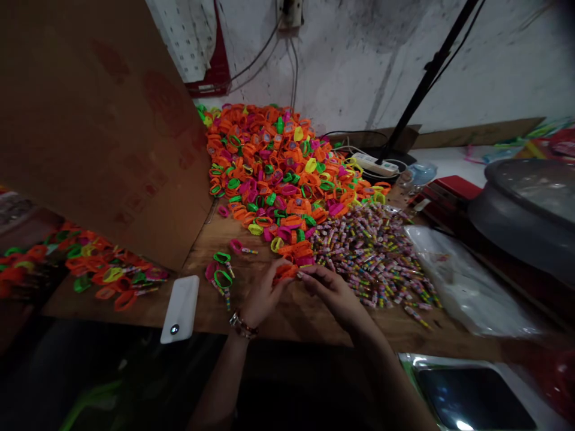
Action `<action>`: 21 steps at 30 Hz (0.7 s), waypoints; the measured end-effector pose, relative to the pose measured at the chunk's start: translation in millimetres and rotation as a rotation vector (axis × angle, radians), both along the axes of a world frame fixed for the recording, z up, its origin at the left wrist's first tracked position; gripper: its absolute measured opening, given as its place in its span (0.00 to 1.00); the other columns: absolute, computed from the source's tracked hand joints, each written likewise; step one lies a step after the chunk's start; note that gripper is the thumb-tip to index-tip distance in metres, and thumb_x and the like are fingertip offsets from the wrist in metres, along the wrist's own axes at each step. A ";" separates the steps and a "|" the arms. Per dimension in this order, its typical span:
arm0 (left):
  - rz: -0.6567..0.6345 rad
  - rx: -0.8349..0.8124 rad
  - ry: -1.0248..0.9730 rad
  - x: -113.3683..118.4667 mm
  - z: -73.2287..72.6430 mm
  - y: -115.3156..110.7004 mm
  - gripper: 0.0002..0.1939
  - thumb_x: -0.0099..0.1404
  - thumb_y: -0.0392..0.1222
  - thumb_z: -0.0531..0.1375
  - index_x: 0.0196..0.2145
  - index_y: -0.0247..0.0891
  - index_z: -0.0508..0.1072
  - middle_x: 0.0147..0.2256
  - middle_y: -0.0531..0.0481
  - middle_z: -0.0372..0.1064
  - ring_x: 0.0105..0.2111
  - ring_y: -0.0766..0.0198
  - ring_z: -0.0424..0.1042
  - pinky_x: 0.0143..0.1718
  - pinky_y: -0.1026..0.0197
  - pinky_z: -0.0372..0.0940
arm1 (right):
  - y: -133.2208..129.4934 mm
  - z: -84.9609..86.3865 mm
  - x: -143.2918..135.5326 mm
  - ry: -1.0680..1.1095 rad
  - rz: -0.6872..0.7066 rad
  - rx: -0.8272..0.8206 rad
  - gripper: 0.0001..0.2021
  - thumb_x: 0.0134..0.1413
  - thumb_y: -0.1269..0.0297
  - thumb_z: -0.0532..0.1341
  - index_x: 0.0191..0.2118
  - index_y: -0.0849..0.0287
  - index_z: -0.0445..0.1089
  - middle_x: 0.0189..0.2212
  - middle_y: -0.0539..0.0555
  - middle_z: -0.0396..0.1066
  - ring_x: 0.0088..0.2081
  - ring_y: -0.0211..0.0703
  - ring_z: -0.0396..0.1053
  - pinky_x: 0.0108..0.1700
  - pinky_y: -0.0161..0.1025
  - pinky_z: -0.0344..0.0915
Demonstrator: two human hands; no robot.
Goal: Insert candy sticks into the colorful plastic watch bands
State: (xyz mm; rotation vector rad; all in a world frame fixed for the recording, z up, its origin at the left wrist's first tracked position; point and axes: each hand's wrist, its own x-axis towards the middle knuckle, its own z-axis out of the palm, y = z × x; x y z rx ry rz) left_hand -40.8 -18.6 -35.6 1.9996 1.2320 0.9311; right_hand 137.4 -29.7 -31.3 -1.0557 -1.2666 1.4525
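My left hand [265,293], with a wrist bracelet, is closed around an orange toy watch [286,272]. Close against it, the fingertips of my right hand [330,290] are pinched together at the watch's right end; a small pale bit shows there, too small to name. Beyond my hands rises a big heap of plastic toy watches [269,161] in orange, green, pink and yellow. To the right of it spreads a pile of small wrapped candy tubes [368,251]. Left of my left hand lie a few watches with tubes attached, among them a green watch [223,278].
A tall cardboard box [117,131] stands at the left, with more watches [108,269] beside it. A white power bank [180,308] lies near the table edge. On the right are clear plastic bags [467,287], a large metal pot [530,209] and a dark-screened tablet [476,398].
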 end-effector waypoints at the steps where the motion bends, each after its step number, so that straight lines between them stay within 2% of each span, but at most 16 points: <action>1: 0.000 0.009 0.014 -0.3 0.2 0.1 0.13 0.67 0.45 0.54 0.48 0.40 0.64 0.47 0.46 0.68 0.48 0.60 0.67 0.51 0.57 0.61 | 0.0 0.1 -0.1 -0.011 0.006 -0.003 0.18 0.48 0.49 0.63 0.38 0.59 0.72 0.28 0.50 0.68 0.28 0.36 0.62 0.30 0.34 0.58; 8: -0.008 0.070 0.132 1.7 -1.4 -1.4 0.12 0.67 0.42 0.52 0.47 0.40 0.65 0.47 0.46 0.68 0.49 0.58 0.66 0.51 0.55 0.60 | 2.1 -7.2 -7.9 -0.046 -0.058 -0.058 0.19 0.44 0.48 0.64 0.35 0.60 0.70 0.30 0.53 0.71 0.31 0.40 0.67 0.31 0.35 0.61; 13: -0.042 0.068 0.166 2.9 -14.2 -11.0 0.13 0.68 0.40 0.49 0.50 0.40 0.64 0.48 0.44 0.66 0.51 0.56 0.64 0.54 0.51 0.59 | -2.1 -20.1 -12.9 -0.216 -0.010 0.036 0.16 0.51 0.52 0.58 0.35 0.61 0.71 0.28 0.54 0.72 0.30 0.43 0.69 0.32 0.38 0.64; 17: -0.087 0.051 0.184 -2.3 -30.9 -23.8 0.14 0.68 0.37 0.47 0.50 0.38 0.63 0.49 0.42 0.65 0.51 0.57 0.63 0.55 0.52 0.59 | -13.1 -41.9 -25.1 -0.292 0.015 0.076 0.13 0.53 0.56 0.53 0.34 0.59 0.70 0.27 0.54 0.72 0.29 0.44 0.68 0.32 0.39 0.65; 21: -0.062 0.010 0.239 -22.2 -39.1 -34.2 0.13 0.67 0.37 0.48 0.48 0.38 0.64 0.47 0.42 0.66 0.49 0.57 0.64 0.52 0.51 0.61 | -20.4 -67.0 -47.0 -0.333 -0.003 0.111 0.11 0.53 0.58 0.52 0.30 0.59 0.67 0.27 0.56 0.71 0.30 0.46 0.69 0.35 0.42 0.66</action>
